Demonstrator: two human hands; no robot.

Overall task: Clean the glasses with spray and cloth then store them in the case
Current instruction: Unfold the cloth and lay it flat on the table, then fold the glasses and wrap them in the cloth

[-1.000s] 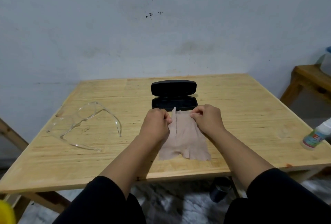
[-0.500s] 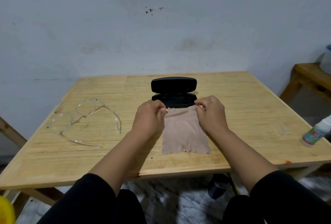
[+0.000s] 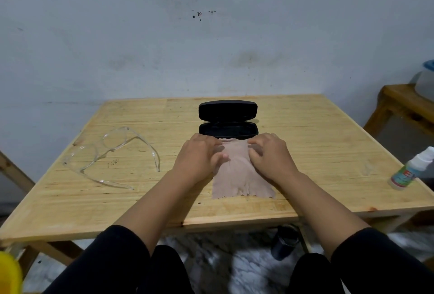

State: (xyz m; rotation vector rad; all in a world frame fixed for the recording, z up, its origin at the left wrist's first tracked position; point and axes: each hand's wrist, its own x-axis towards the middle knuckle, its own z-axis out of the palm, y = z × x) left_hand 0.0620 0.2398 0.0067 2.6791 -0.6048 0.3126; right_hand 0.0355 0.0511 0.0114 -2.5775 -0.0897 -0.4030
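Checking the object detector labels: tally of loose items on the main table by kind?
Glasses: 1
Case, open: 1
Cloth, under both hands: 1
Spray bottle: 1
Total: 4

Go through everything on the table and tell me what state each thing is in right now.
glasses case: open, lid up
cloth: spread flat
glasses: unfolded, lying apart from the case
spray bottle: tilted, untouched
left hand: pressing cloth
right hand: pressing cloth
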